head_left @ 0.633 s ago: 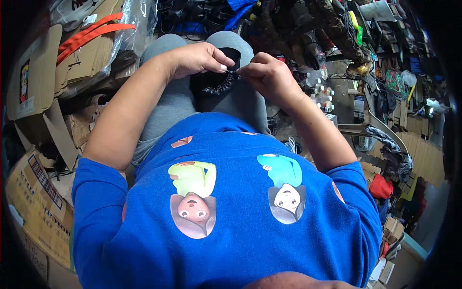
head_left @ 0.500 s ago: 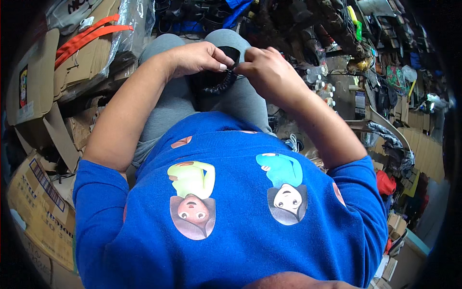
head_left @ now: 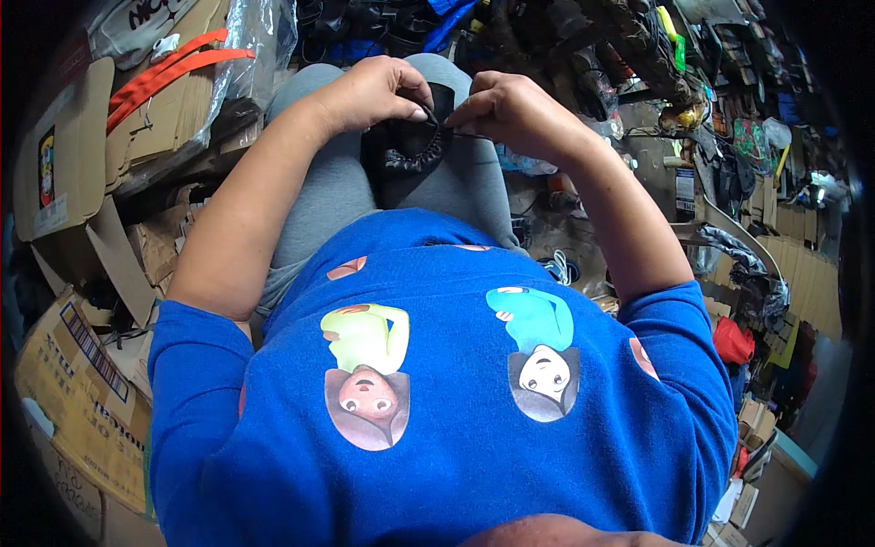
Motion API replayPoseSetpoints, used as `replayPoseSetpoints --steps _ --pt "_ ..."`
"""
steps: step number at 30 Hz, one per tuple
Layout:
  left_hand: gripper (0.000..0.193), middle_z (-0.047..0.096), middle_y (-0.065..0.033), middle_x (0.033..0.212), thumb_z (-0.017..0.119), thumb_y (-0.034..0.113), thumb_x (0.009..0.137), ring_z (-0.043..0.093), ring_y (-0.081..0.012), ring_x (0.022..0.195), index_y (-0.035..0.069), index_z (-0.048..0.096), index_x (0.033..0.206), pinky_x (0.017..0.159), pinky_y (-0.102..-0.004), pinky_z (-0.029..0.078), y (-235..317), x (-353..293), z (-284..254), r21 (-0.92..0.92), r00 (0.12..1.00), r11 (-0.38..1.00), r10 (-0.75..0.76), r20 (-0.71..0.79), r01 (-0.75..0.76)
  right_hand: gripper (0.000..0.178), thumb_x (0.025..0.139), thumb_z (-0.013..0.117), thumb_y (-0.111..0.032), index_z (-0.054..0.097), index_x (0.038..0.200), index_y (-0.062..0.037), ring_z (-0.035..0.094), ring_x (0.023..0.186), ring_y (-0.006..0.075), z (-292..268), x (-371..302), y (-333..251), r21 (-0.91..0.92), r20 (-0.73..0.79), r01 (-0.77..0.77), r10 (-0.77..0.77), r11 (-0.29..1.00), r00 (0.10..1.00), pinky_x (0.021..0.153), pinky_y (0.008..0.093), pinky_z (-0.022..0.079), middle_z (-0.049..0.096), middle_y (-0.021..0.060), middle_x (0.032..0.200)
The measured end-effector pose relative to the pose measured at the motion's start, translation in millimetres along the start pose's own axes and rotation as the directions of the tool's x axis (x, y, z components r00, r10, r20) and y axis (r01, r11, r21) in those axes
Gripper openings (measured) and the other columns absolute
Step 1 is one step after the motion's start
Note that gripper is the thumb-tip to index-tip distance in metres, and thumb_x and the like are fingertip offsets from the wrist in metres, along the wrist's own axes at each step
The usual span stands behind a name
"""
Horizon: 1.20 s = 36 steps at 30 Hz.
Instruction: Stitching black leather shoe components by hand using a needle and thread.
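A black piece with a puckered, gathered rim (head_left: pixel 415 162) rests on my lap between the thighs; it resembles a shoe upper, but I cannot be sure. My left hand (head_left: pixel 378 93) pinches its upper edge between thumb and fingers. Close to that pinch, my right hand (head_left: pixel 510 111) has its thumb and forefinger pressed together at the edge. A thin dark line, perhaps a thread or needle, shows below the right fingers. Whatever the right fingertips hold is too small to make out.
Cardboard boxes (head_left: pixel 68 146) and orange straps (head_left: pixel 173 73) lie to my left, beside clear plastic wrap (head_left: pixel 241 64). On the right are a red bag (head_left: pixel 732 340), a coiled white cord (head_left: pixel 558 266) and cluttered shelves. Black items lie on blue sheeting beyond my knees.
My right hand has shifted slightly right and up, with its wrist turned. The left hand has risen a little, and the black piece's edge shows more between the hands.
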State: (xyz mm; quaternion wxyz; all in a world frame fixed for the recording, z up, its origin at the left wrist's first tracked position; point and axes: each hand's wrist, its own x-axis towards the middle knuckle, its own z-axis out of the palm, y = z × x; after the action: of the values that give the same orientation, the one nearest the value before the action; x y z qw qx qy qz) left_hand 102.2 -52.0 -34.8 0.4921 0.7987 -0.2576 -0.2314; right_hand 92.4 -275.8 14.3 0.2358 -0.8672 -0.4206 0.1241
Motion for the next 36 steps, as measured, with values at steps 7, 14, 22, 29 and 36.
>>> replayPoseSetpoints --steps 7,14,22,29,36 --pt "0.014 0.059 -0.0068 0.083 0.07 0.007 0.073 0.058 -0.0191 0.084 0.003 0.065 0.085 0.077 -0.029 0.045 -9.0 -5.0 9.2 0.016 0.991 0.996 0.094 -0.092 -0.093 0.017 0.076 0.071 -0.014 0.071 0.093 -0.011 0.06 0.071 0.0167 22.5 6.6 14.8 0.083 -0.018 0.024 -0.022 0.996 1.0 0.064 0.0294 0.048 0.061 0.0035 0.075" --pt "0.024 0.064 -0.0174 0.097 0.067 0.016 0.079 0.062 -0.0289 0.09 0.003 0.063 0.098 0.08 -0.0334 0.047 22.5 -81.2 4.6 0.249 0.954 0.937 -0.188 -0.233 0.246 0.028 0.081 0.069 -0.024 0.064 0.099 -0.0025 0.053 0.081 0.0115 16.6 -22.3 22.5 0.533 0.097 -0.253 0.238 0.808 0.966 0.074 0.0261 0.044 0.053 0.0015 0.091" --pt "0.025 0.065 -0.0113 0.092 0.046 0.018 0.095 0.061 -0.0191 0.092 0.0 0.062 0.097 0.084 -0.0335 0.045 9.9 -63.0 1.1 -0.22 0.791 0.963 -0.014 -0.611 -0.153 0.031 0.093 0.052 -0.029 0.061 0.087 -0.0005 0.056 0.08 0.0202 50.6 3.0 41.8 0.951 -0.295 0.124 0.71 0.283 0.64 0.076 0.0337 0.045 0.06 0.0084 0.085" --pt "0.038 0.038 -0.0006 0.061 0.038 0.033 0.098 0.043 -0.0137 0.059 0.01 0.043 0.068 0.082 -0.0378 0.043 -5.6 -51.2 6.3 -0.966 0.976 0.139 0.066 -0.209 -0.217 0.048 0.097 0.037 -0.041 0.034 0.058 -0.0134 0.023 0.045 0.013 38.1 -15.1 23.6 0.925 0.046 0.131 0.447 -0.357 0.893 0.058 0.0312 0.033 0.026 -0.002 0.05" --pt "0.037 0.063 -0.0094 0.088 0.044 0.037 0.096 0.06 -0.017 0.081 0.004 0.06 0.096 0.077 -0.0315 0.05 -8.0 -73.6 -19.6 -0.64 0.925 0.767 -0.209 -0.317 -0.046 0.036 0.094 0.048 -0.04 0.053 0.082 -0.0064 0.05 0.068 0.0181 40.4 -39.3 38.8 0.968 0.22 -0.107 0.564 -0.227 0.796 0.076 0.0352 0.045 0.053 0.0053 0.073"
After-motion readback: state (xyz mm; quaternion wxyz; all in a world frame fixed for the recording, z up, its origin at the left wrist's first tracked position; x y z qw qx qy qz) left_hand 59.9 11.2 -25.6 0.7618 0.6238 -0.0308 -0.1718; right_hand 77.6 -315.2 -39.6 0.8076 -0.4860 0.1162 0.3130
